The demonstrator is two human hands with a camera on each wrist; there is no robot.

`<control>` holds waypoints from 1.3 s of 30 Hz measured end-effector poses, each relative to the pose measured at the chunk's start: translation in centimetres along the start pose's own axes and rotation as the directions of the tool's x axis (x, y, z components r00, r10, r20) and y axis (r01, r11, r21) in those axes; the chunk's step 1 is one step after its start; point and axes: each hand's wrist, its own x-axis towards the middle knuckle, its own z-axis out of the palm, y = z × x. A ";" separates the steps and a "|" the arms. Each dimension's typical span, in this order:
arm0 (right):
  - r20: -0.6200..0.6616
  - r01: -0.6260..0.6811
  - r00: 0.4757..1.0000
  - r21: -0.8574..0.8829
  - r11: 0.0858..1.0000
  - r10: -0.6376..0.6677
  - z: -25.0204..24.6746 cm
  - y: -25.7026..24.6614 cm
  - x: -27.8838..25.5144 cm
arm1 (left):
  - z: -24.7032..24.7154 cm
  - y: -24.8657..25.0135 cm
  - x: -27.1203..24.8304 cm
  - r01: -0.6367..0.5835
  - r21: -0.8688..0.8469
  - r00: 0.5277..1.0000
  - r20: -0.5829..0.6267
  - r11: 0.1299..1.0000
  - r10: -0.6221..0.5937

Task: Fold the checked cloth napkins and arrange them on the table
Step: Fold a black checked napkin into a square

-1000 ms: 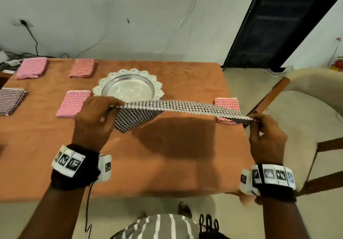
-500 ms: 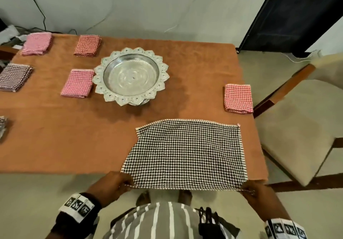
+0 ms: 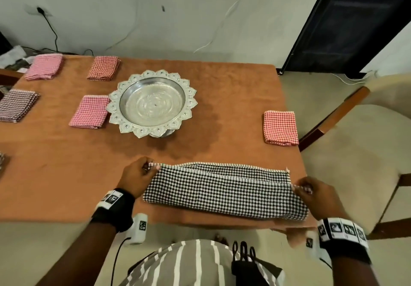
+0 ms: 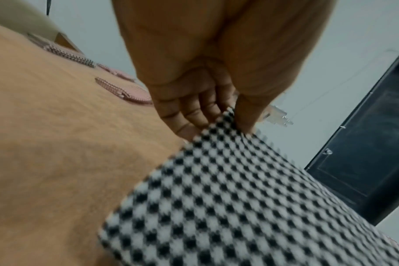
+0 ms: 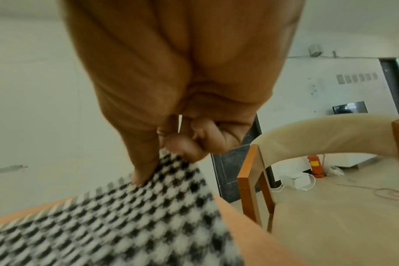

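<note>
Head view: I am looking down at an orange-brown table (image 3: 66, 174) where a black-and-white checked napkin (image 3: 222, 194) lies near the front edge, doubled over into a long strip. My left hand (image 3: 138, 178) pinches the strip's far left corner between thumb and fingers, and my right hand (image 3: 315, 194) pinches the upper layer's right corner, which sits a little short of the layer beneath. Both wrist views are blurred but show the cloth caught between thumb and curled fingers. Behind the strip, mid-table, stands a silver scalloped pedestal bowl (image 3: 152, 104). A folded red checked napkin (image 3: 280, 128) lies near the right edge. Four more folded napkins sit to the left: pink (image 3: 89, 112) just beside the bowl, red (image 3: 103, 68) and pink (image 3: 44, 66) along the back, and a dark one (image 3: 16, 105) at the left edge. A cream chair (image 3: 355, 152) stands to my right.
</note>
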 end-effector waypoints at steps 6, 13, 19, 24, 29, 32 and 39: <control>-0.125 -0.127 0.982 0.099 0.987 0.139 2.1 -1.7 4.8 | 3.3 -1.3 1.4 0.325 -0.065 0.945 0.000 0.943 -0.326; 0.099 -0.375 0.927 0.267 0.888 0.362 7.6 4.8 0.5 | 3.4 -5.2 -3.9 0.321 -0.049 0.926 0.224 0.946 -0.302; 0.030 -0.355 0.926 0.406 0.842 0.376 7.3 3.8 -1.2 | 2.7 -3.1 -4.5 0.525 -0.584 0.850 0.394 0.619 -0.350; 0.131 -0.415 0.889 0.635 0.651 0.439 7.6 5.0 -0.9 | 1.6 -2.8 -3.5 0.710 -0.597 0.704 0.591 0.373 -0.394; 0.164 -0.384 0.871 0.815 0.433 0.463 6.7 3.7 -0.2 | 0.5 -2.4 -2.7 0.714 -0.613 0.699 0.596 0.339 -0.396; 0.073 -0.268 0.891 0.882 0.388 0.449 4.1 0.8 0.4 | -1.0 -1.6 -1.4 0.566 -0.758 0.804 0.419 0.325 -0.422; -0.188 0.003 0.910 0.894 0.447 0.369 -0.5 -4.4 2.7 | -4.4 0.3 0.3 0.253 -0.923 0.930 0.148 0.291 -0.338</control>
